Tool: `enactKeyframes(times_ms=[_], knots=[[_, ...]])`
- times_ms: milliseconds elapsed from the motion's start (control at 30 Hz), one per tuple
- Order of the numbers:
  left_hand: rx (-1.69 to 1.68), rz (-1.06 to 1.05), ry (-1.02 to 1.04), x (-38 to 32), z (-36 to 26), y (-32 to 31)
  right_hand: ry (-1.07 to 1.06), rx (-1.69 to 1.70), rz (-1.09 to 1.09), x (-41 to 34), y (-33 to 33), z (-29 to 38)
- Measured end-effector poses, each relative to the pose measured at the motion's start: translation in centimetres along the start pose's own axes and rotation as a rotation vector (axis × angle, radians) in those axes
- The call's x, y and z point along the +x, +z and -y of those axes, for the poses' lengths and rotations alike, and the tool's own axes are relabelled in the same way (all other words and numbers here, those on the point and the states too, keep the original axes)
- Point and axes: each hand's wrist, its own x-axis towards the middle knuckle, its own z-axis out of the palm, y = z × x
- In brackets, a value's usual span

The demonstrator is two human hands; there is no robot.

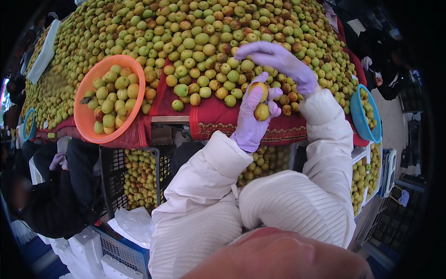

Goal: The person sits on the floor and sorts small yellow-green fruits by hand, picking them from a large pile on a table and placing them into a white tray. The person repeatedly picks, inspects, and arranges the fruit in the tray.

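My left hand, in a thin purple glove, holds two yellow-green jujube-like fruits, one in the palm and one lower, by the fingers. My right hand, gloved alike and slightly blurred, reaches over the heap with its fingers extended; no fruit shows in it. Beneath and beyond both hands spreads a large heap of green, yellow and reddish-brown fruits. Some lie loose at its near edge on a red cloth with a patterned gold border.
An orange plastic basin of fruits stands left, a blue basket right. Below the table edge are a black crate of fruits and a white plastic bag. A co-worker in dark clothes sits at the left.
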Motion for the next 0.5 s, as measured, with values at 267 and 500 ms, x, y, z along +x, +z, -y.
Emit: enactKeyframes(times_ms=[267,500], knots=[[-0.095,-0.024,-0.105,0.2,0.0,-0.8,-0.024,-1.360,-0.138,12.5,3.4,-11.4],[-0.187,-0.122,-0.019,0.7,0.1,-1.4,0.148,-0.489,0.043,9.5,0.3,-8.6]])
